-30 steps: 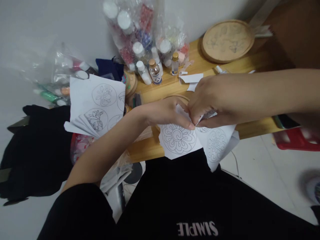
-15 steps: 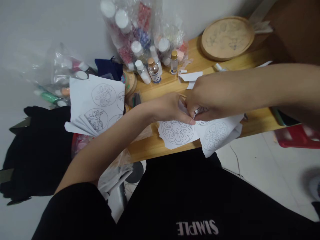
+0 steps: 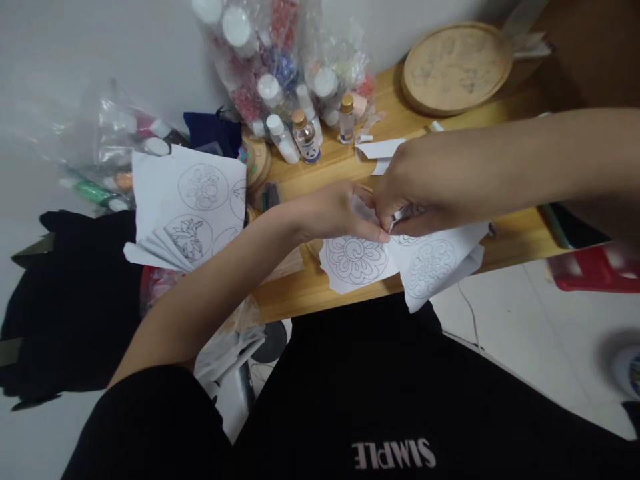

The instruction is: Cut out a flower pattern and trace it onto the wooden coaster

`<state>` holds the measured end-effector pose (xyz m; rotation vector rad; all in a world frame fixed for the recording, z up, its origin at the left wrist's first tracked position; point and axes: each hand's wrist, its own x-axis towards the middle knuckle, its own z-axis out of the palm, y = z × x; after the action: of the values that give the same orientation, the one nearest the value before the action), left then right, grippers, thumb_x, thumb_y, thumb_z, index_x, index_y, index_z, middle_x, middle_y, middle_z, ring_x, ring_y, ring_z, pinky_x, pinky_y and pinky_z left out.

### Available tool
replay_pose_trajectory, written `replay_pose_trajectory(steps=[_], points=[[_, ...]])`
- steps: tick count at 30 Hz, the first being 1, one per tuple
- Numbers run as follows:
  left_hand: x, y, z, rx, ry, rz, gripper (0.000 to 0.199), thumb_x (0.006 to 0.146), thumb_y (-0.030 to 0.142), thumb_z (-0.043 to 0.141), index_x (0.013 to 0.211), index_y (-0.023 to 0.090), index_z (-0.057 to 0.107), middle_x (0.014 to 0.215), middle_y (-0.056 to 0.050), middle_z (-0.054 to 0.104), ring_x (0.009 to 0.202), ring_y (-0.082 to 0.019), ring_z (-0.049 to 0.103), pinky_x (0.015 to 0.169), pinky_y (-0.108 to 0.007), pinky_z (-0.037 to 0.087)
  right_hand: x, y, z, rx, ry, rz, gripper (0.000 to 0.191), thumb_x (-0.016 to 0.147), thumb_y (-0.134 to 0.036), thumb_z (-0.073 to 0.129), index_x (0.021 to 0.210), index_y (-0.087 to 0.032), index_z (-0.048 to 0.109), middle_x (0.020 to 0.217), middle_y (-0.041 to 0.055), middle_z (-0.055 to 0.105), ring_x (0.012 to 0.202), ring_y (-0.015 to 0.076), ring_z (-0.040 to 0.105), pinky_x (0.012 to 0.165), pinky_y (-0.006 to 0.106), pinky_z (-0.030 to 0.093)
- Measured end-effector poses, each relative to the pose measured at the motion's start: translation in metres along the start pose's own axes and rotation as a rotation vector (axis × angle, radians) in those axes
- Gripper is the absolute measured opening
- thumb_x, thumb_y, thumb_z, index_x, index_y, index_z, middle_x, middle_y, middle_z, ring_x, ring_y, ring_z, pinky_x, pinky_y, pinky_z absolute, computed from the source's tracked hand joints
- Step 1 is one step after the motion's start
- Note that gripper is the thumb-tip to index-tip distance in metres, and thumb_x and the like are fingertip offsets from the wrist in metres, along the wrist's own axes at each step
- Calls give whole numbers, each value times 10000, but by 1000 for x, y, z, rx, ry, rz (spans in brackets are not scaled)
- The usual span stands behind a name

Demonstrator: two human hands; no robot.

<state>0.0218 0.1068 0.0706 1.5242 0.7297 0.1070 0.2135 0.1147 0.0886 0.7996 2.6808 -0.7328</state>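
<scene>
The white word SIMPLE shows upside down on the black clothing. A copper-capped bottle has a label whose lettering is too small to read; it stands between a white-capped bottle and a gold-capped bottle, with clear bags of white-lidded jars behind these 3. The left hand and right hand each pinch the printed paper narrowly, thumb tips close together at its middle. The paper lies across the front of the wooden table, its right part hanging past the edge, its far part hidden under the hands. The left forearm covers a corner of the printed sheets; white scraps lie beyond the right hand, and a round wooden board with faint drawings sits farther back
</scene>
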Motion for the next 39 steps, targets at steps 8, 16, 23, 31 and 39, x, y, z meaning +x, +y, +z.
replay_pose_trajectory(steps=[8,16,23,31,39], points=[[0,-1,0,-64,-11,-2,126,602,186,775,688,142,695,791,-10,677,859,-159,614,861,-328,455,0,-8,-4,-14,-5,-35,475,842,-647,489,820,-235,726,639,-18,611,552,64,477,512,294,325],[1,-3,0,-101,-10,-5,103,608,110,756,679,140,687,763,8,669,843,-144,613,872,-331,454,-1,-4,-2,-21,-23,-27,304,862,-483,608,882,-202,723,686,-29,632,557,48,470,540,274,333],[2,-8,0,-123,-16,65,95,617,115,758,687,122,695,758,20,659,829,-119,594,907,-333,441,1,-1,2,-5,-25,-22,575,872,-651,414,872,-169,727,682,-62,628,629,30,521,588,294,329],[3,-8,-1,-55,-35,8,116,646,144,744,732,103,678,854,-17,681,952,-167,611,929,-348,431,2,-4,2,-19,-48,-13,366,869,-481,579,974,-158,718,730,-53,669,632,35,539,616,276,362],[6,2,-12,91,-190,-142,327,541,246,812,825,133,695,871,-26,710,936,-215,638,899,-352,459,9,-10,0,-36,-37,-13,236,802,-256,688,1030,-201,718,754,-58,691,537,25,491,549,257,342]])
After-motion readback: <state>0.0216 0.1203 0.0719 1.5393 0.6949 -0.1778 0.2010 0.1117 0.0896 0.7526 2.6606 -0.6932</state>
